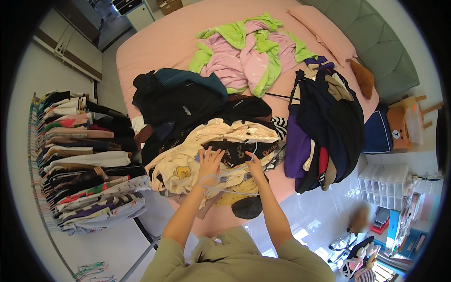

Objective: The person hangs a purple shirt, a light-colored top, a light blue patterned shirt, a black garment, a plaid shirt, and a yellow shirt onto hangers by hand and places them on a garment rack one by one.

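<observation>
My left hand (210, 163) lies with its fingers spread on a cream garment (176, 158) with a yellow print. In my right hand (255, 166) is a pale wire hanger (254, 149), its hook pointing up over a black printed garment (230, 151). Pale hanger wire (208, 179) also crosses my left wrist and runs towards my right forearm; whether it is a separate hanger is hard to tell. Below my hands lie a yellow patterned garment (243, 192) and a rounded black cloth item (246, 208), at the near edge of the bed (151, 46).
Clothes crowd a rail (88, 162) on the left, with spare hangers (93, 271) below. Dark jackets (176, 102), a green-and-pink blanket (243, 56) and a heap of dark and purple clothes (324, 120) cover parts of the bed. Clear plastic drawers (384, 183) stand right.
</observation>
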`<state>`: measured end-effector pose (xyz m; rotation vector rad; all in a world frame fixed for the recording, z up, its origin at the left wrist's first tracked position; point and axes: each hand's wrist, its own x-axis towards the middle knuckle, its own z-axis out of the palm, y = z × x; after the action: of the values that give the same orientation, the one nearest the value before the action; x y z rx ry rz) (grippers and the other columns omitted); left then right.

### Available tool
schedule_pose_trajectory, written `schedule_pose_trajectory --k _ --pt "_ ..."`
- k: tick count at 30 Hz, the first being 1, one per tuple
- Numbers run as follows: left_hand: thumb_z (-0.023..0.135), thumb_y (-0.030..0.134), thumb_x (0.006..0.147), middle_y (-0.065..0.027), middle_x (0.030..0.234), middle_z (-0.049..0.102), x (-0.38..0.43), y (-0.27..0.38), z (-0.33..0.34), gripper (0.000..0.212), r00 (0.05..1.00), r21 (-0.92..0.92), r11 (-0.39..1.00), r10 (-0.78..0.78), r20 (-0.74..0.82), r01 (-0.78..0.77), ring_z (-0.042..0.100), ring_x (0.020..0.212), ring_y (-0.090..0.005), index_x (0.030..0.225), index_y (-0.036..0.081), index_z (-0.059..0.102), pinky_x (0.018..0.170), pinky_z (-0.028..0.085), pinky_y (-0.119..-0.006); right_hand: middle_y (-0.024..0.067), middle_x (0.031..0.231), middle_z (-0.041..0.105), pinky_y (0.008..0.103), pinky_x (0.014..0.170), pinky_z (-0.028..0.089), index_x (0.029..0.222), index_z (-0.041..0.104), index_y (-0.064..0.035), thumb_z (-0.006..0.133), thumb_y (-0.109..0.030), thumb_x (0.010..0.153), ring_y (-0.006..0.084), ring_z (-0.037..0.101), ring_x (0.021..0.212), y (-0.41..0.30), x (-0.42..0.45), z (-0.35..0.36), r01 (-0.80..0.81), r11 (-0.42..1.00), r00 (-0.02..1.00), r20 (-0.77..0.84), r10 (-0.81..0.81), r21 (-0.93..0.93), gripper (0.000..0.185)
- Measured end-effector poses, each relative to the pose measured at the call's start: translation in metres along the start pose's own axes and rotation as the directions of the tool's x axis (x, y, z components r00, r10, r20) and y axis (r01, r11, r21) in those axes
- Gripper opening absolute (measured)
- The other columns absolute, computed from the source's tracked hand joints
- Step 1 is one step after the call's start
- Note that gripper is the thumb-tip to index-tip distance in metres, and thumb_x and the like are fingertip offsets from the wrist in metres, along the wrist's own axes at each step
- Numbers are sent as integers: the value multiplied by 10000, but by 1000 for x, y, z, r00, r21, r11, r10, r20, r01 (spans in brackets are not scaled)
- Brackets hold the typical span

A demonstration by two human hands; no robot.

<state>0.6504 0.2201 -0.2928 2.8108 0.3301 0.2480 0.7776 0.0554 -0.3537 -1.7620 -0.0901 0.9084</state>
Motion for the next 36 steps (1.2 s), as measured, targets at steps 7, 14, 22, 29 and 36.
schedule_pose_trajectory --k 7,14,22,29,36 --pt "618 115 728 -44 943 573 -5 -21 41 464 903 30 992 -127 411 126 510 934 -229 1171 241 560 988 237 -505 73 927 623 291 659 428 1144 576 -55 569 -42 740 156 548 724 59 31 8 -34 998 998 51 37 -55 404" --pt "625 163 680 -43 904 568 -48 8 30 146 929 -235 956 -83 360 177 512 939 -262 818 186 668 941 265 -515 36 694 561 264 541 402 811 623 -39 594 -99 738 138 504 573 68 2 7 -85 994 989 116 93 -73 98" --pt "505 103 756 -131 997 615 -113 24 20 172 865 -758 416 -247 437 502 556 916 -244 817 -4 625 813 422 -340 13 619 528 250 569 416 772 531 -24 688 -377 747 136 531 581 56 -39 -13 -228 948 927 -249 282 223 387" --pt "445 182 799 5 617 531 -106 46 -70 229 741 -752 -100 -129 659 652 520 598 -57 709 5 560 528 399 -218 -59 519 327 229 450 257 718 477 -118 645 -258 767 64 316 449 14 -75 -19 -82 848 980 -111 164 523 224" --pt "456 292 846 -117 712 604 -127 97 -77 219 817 -593 618 -148 557 516 594 685 -251 922 128 579 648 439 -329 73 926 619 281 737 485 1012 560 -36 539 -172 751 181 601 837 -40 -120 -49 36 531 999 -29 -21 847 295"
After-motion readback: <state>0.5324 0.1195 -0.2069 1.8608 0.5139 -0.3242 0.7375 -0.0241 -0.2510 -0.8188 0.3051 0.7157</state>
